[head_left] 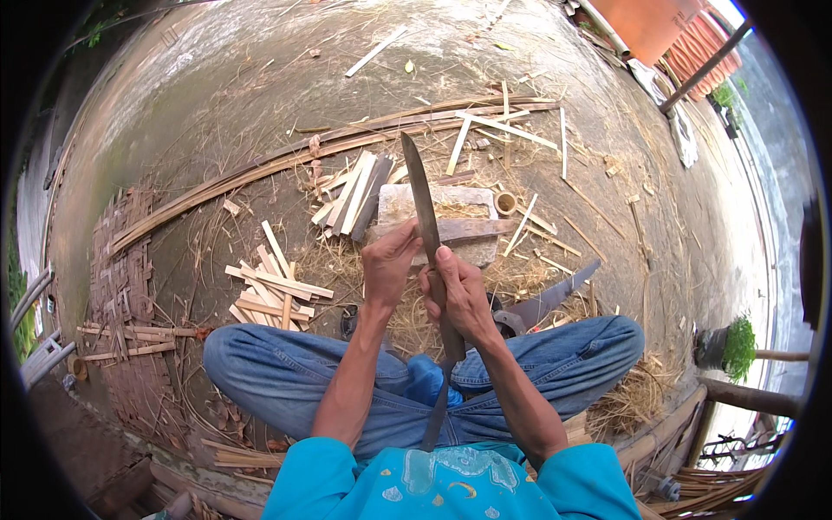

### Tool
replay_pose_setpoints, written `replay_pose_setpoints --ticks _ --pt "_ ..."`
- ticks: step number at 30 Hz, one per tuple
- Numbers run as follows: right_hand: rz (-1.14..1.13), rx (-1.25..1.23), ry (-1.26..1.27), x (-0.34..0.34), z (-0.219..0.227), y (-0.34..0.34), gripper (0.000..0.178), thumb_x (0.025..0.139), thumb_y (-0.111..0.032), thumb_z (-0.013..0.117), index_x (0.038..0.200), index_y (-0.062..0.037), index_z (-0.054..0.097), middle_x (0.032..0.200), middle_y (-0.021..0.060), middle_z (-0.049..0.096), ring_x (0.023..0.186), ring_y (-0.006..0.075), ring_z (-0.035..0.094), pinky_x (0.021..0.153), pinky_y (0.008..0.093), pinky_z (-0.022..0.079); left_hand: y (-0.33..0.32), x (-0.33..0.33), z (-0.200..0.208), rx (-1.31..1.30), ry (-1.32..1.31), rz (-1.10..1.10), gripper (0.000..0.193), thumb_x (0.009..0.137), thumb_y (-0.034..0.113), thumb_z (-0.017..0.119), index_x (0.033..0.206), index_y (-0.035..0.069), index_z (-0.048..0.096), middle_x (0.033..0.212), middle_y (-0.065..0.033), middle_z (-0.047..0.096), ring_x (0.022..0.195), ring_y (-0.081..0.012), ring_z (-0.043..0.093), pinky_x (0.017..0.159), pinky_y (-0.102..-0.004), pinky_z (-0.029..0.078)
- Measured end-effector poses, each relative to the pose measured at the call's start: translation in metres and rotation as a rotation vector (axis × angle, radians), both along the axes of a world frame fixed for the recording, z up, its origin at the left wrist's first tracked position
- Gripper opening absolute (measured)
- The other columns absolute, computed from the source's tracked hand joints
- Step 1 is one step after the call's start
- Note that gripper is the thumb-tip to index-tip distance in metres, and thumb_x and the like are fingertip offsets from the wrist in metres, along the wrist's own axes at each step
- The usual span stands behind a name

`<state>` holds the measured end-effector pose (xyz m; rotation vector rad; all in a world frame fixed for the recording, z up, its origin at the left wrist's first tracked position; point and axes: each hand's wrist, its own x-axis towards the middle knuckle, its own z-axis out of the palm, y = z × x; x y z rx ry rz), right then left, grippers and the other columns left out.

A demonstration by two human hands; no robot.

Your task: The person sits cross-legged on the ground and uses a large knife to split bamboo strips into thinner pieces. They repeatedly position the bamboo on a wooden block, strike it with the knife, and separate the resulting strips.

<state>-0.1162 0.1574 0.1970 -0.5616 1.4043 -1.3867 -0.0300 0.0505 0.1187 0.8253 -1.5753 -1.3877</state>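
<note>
A long-handled knife (422,195) stands out in front of me, its dark blade pointing away and its handle running back toward my belly. My right hand (458,290) is wrapped round the knife near the middle of its length. Close against the left side of the blade, my left hand (388,264) has its fingers pinched together; what they hold, if anything, is too small to make out. Beyond both hands lies a pale stone block (403,201), with a dark flat piece of wood (475,230) across it.
A handsaw (555,293) lies by my right knee. Split bamboo pieces (279,290) are heaped at the left, and a bundle (354,195) lies beside the block. Long bamboo strips (260,165) cross the ground behind. A bamboo ring (505,203) sits by the block's right corner.
</note>
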Motion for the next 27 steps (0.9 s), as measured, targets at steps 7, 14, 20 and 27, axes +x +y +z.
replay_pose_setpoints --ticks 7,14,20,27 --pt "0.013 -0.010 0.034 -0.002 -0.004 0.000 0.056 0.111 -0.050 0.042 0.083 -0.0039 0.056 0.056 -0.0031 0.045 0.044 0.0059 0.047 0.041 0.0237 0.037 0.000 0.000 0.000 -0.019 -0.001 0.008 0.037 0.091 -0.006 0.069 0.128 0.000 0.071 0.113 -0.0127 0.078 0.102 -0.0147 0.073 0.088 -0.0270 0.060" --pt "0.027 -0.015 0.073 -0.004 -0.003 0.001 0.059 0.111 -0.052 0.040 0.083 -0.0038 0.059 0.054 -0.0014 0.048 0.043 0.0068 0.048 0.042 0.0242 0.042 0.001 -0.001 -0.001 -0.020 -0.012 0.004 0.035 0.092 -0.005 0.071 0.126 0.001 0.072 0.110 -0.0112 0.079 0.099 -0.0124 0.073 0.086 -0.0264 0.060" --pt "0.002 -0.004 0.166 0.000 -0.004 -0.001 0.052 0.112 -0.047 0.042 0.091 -0.0025 0.060 0.057 -0.0031 0.047 0.044 0.0055 0.047 0.042 0.0235 0.038 -0.001 -0.001 -0.007 -0.031 0.009 0.001 0.034 0.091 -0.004 0.071 0.125 0.000 0.072 0.110 -0.0122 0.078 0.099 -0.0132 0.073 0.085 -0.0265 0.060" --pt "0.051 -0.009 0.253 0.000 0.001 0.000 0.048 0.114 -0.038 0.041 0.150 -0.0090 0.052 0.064 -0.0030 0.047 0.050 0.0059 0.045 0.047 0.0251 0.039 0.000 0.001 -0.004 0.009 -0.017 -0.041 0.033 0.094 -0.002 0.071 0.127 -0.004 0.070 0.117 -0.0135 0.076 0.108 -0.0174 0.071 0.096 -0.0298 0.058"
